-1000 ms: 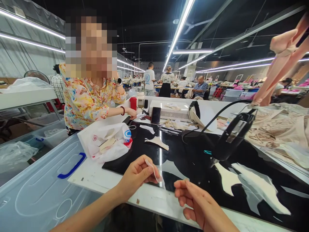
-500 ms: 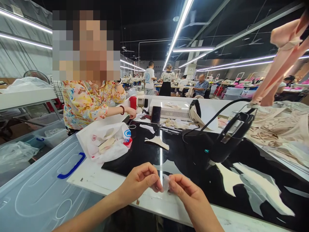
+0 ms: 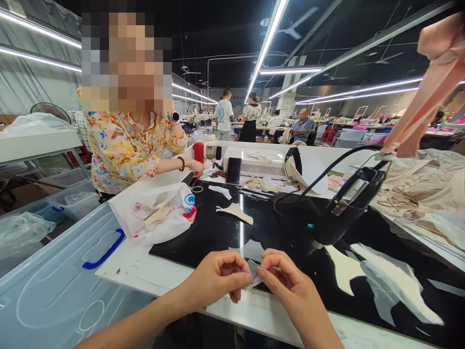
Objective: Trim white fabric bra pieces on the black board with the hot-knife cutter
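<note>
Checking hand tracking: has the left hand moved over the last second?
Yes: the left hand has shifted right and lower in view, judged against the phone.

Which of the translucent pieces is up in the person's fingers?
The small translucent piece between the left hand and the right hand, held at the fingertips; the other translucent pieces lie on the black board.

Garment workshop: piled fabric (image 3: 421,191), co-workers (image 3: 224,115)

Near are two hands (image 3: 220,277) (image 3: 288,281) and one pinched translucent scrap (image 3: 254,273); left, one printed bag (image 3: 174,228); right, one black tool (image 3: 332,220); far, one phone (image 3: 233,170).
</note>
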### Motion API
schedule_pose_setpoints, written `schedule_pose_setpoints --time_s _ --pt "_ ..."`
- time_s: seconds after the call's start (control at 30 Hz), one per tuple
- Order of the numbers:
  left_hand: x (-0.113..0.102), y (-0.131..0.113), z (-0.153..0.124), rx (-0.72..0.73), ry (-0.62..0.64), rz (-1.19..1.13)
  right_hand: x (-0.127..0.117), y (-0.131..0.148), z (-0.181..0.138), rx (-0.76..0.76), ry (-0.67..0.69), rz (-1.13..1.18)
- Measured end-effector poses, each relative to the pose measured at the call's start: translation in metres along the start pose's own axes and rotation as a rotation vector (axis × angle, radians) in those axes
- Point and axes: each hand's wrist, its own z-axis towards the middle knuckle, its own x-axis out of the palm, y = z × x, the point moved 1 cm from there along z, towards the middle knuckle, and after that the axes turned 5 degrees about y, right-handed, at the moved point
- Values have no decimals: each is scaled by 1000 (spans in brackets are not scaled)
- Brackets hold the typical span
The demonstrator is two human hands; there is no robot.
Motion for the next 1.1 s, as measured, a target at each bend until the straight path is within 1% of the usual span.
schedule_pose_setpoints --time_s 0.13,0.2,0.27,0.33,0.4,0.47,0.53,0.63,0.73,0.87,0.93,1.03,1.1 --pt "-4 -1 1 42 -10 24 -17 -10 3 84 -25 -37" --pt "-5 -2 2 53 -20 16 -20 -10 2 114 -25 -55" --pt "-4 -3 3 57 -22 0 -15 -7 -1 105 -37 -41" --pt "-2 -3 5 55 -14 -9 -6 -2 -3 62 -38 -1" --pt "-1 -2 7 53 -3 -3 3 2 -4 27 -14 41" --pt "0 0 9 47 7 28 11 4 -3 24 17 68" --pt "-1 2 10 38 8 72 14 5 -2 45 2 77" --pt "-3 2 12 29 -4 125 15 6 -1 68 -38 70" --pt "-4 1 15 28 -13 151 14 5 1 64 -22 71" --pt "-3 -1 21 100 -56 248 13 0 3 71 -13 70" --pt "-2 -1 24 101 -61 238 13 -3 4 77 -34 69" --pt "1 -2 28 52 -39 166 14 -6 2 78 -87 137" --pt "2 -4 30 30 -53 159 14 -7 0 78 -104 164"
